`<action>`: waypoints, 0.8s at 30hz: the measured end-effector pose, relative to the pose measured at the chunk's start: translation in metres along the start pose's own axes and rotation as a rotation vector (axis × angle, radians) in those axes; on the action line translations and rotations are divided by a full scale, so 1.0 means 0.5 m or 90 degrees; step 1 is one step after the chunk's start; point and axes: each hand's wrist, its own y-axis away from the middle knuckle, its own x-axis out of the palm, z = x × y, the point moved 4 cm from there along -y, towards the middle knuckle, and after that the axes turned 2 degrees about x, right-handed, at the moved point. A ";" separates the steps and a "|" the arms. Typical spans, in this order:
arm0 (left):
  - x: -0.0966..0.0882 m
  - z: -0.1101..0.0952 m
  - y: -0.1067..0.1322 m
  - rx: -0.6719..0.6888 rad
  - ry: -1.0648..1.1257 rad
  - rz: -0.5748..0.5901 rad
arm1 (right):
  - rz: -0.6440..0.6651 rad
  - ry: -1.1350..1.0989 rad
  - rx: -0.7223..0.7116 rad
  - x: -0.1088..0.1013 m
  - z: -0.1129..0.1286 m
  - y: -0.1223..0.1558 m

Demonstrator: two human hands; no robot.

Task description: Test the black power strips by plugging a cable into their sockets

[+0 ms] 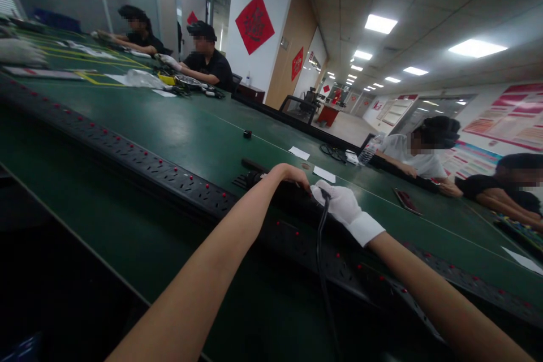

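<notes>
My right hand [341, 206], in a white glove, is closed around the end of a black cable [321, 249]. From there the cable hangs down over the power strip and out at the bottom of the view. My bare left hand [292, 174] bends at the wrist, with its fingers curled down and touching or nearly touching the gloved fingertips. What those left fingers grip is hidden. A black object with comb-like prongs [250, 180] lies on the table just left of that hand, partly behind my forearm. The dark area under both hands is too dim to make out.
A long black power strip [169, 172] with red lights runs along the green table [203, 124]. A small black piece [247, 134], white paper slips [324, 173] and a phone-like slab [406, 201] lie beyond. Several people sit around the table; a plastic bottle [368, 151] stands near one.
</notes>
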 end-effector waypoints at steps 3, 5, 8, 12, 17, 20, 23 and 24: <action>0.002 0.000 0.008 -0.032 -0.007 0.032 | 0.009 0.050 -0.043 -0.006 0.018 0.009; 0.003 -0.002 0.012 -0.032 -0.001 0.045 | 0.015 0.079 -0.054 -0.006 0.026 0.011; 0.002 -0.006 0.015 -0.029 0.006 0.060 | 0.022 0.107 -0.056 0.000 0.035 0.018; 0.004 -0.008 0.012 -0.033 0.014 0.069 | 0.024 0.122 -0.038 0.011 0.041 0.031; 0.012 -0.008 0.008 -0.033 0.025 0.085 | 0.039 0.101 -0.002 0.022 0.033 0.040; 0.017 -0.009 0.012 -0.031 0.024 0.101 | 0.041 0.079 0.014 0.026 0.027 0.043; 0.020 -0.013 0.019 -0.031 0.017 0.116 | 0.034 0.058 0.020 0.027 0.023 0.046; 0.021 -0.015 0.021 -0.030 0.013 0.119 | 0.031 0.052 0.023 0.027 0.022 0.047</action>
